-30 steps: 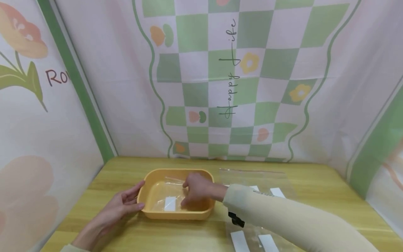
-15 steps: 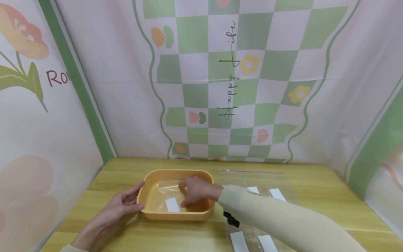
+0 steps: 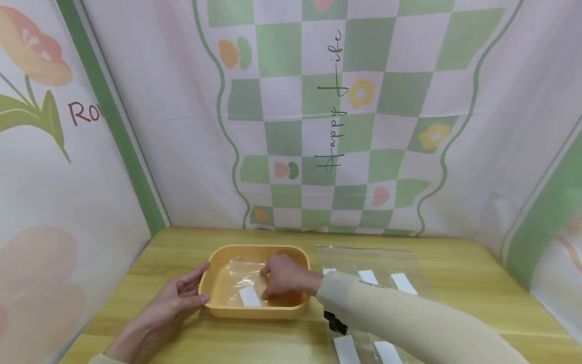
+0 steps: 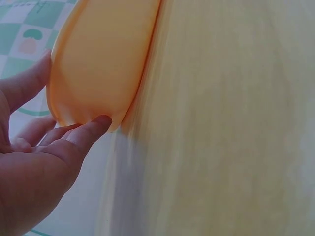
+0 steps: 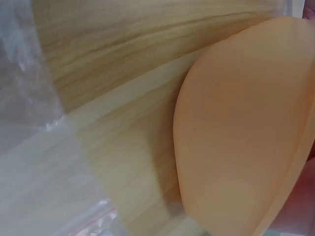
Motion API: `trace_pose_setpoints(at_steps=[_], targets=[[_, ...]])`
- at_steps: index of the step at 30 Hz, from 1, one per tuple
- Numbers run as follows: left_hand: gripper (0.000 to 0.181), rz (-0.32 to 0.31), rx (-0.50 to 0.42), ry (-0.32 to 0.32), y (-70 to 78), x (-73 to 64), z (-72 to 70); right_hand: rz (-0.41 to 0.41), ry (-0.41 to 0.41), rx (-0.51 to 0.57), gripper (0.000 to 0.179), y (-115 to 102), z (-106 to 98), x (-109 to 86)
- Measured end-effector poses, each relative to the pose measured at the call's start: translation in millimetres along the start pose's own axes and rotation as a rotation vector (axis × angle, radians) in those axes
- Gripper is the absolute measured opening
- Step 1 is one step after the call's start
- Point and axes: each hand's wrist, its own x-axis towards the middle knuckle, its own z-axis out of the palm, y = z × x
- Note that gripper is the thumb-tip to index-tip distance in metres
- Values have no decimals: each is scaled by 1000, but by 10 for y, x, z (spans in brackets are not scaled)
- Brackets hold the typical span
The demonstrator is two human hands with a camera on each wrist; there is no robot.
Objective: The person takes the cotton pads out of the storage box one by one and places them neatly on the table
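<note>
A yellow plastic tray (image 3: 254, 312) with rounded corners stands on the table. My left hand (image 3: 170, 298) grips its left end, thumb at the near corner and fingers at the far one. In the left wrist view, the left hand's fingertips press the tray's outer wall (image 4: 103, 64). Inside the tray lies a clear plastic bag (image 3: 238, 275) with a white label (image 3: 249, 296). My right hand (image 3: 286, 275) reaches in over the right rim and touches the bag, thumb and index finger spread apart; its other fingertips are hidden. The right wrist view shows mostly the tray's outside (image 5: 241, 118).
Right of the tray, clear zip bags (image 3: 364, 257) with several white labels (image 3: 403, 283) lie flat, partly under the right forearm. A black wrist strap (image 3: 335, 322) hangs below the sleeve. A patterned curtain (image 3: 282, 101) stands behind the wooden table (image 3: 182, 242).
The bag in the tray has flattened, and its white label has tilted and shifted slightly to the right. The right hand has moved very little; the left hand keeps its hold.
</note>
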Motion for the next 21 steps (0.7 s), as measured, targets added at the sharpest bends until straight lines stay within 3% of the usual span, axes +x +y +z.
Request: trace_pose_setpoints(at_steps=[2,8,15,21], targets=[[88,0,2,0,1,-3,1,-9,19,35,43,-14,3,-4],[88,2,7,-5,6,-5,0,-23,95,140,5,-33,23,-1],[90,-10,9,-4,-3,-3,1,-93,187,214,12,-26,14,15],[92,-10,-9,1,-8,-8,5,-154,164,291,10,-12,35,31]])
